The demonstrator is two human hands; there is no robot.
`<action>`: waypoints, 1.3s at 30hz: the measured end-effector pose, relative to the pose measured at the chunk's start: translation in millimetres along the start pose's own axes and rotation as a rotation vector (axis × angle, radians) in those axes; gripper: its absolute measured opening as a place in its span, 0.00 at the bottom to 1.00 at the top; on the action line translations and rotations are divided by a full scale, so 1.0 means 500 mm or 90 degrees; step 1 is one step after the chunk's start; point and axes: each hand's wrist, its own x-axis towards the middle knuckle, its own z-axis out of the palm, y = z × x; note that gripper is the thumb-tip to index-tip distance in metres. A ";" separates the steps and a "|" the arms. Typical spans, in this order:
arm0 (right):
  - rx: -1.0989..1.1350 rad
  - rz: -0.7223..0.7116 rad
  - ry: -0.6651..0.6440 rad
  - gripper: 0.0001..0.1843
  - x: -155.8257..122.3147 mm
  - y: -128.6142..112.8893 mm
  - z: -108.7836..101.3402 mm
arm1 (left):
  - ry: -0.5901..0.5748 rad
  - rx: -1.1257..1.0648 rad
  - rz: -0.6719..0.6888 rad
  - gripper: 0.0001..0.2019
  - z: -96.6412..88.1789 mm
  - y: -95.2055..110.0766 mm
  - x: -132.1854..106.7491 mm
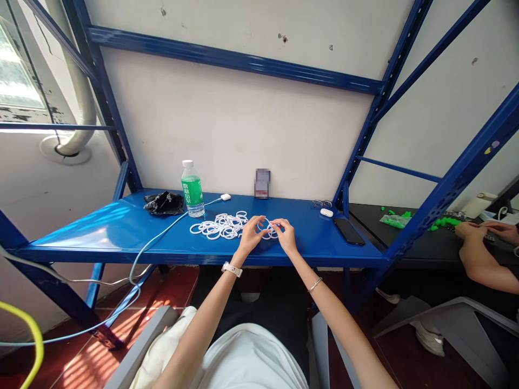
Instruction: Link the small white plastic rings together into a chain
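Both my hands meet over the blue table (121, 232), pinching a thin white ring (263, 221) between them. My left hand (252, 235) has thumb and fingertips closed on the ring's left side. On its right side, my right hand (284, 233) grips with thumb and forefinger. Just left of my hands lies a loose heap of white rings (221, 226). A few more white rings (271, 234) rest on the table beneath and between my hands. What exactly the fingertips cover is too small to make out.
A water bottle (192, 189), black plastic bag (164, 203) and white cable plug (225, 197) stand left. A propped phone (262, 183) is behind; a black phone (348, 231), white case (326, 213) and glasses (321, 203) lie right. Another person's hands (470, 230) work beside green pieces (441, 222).
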 end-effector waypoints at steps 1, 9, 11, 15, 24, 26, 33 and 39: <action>0.001 0.000 -0.001 0.11 0.000 -0.001 0.000 | 0.000 0.000 -0.001 0.16 0.000 0.000 0.000; 0.005 0.006 0.004 0.12 0.000 -0.001 0.000 | -0.003 0.008 -0.002 0.16 0.001 -0.001 0.000; 0.002 0.012 0.004 0.13 0.000 0.001 0.000 | -0.005 0.004 -0.006 0.16 0.001 0.001 -0.001; -0.004 0.028 0.002 0.14 -0.001 0.001 0.000 | -0.013 0.000 -0.028 0.19 -0.002 0.009 -0.001; 0.024 0.008 -0.042 0.16 -0.003 0.000 0.005 | -0.029 0.033 -0.087 0.23 -0.005 0.015 -0.001; 0.027 0.000 -0.051 0.16 -0.002 0.001 0.006 | -0.034 0.031 -0.104 0.24 -0.006 0.017 -0.001; 0.024 -0.010 -0.058 0.15 -0.002 0.004 0.007 | -0.039 0.039 -0.168 0.32 -0.008 0.031 -0.002; 0.019 -0.019 -0.059 0.15 -0.001 -0.004 0.007 | -0.040 0.020 -0.181 0.32 -0.009 0.031 -0.003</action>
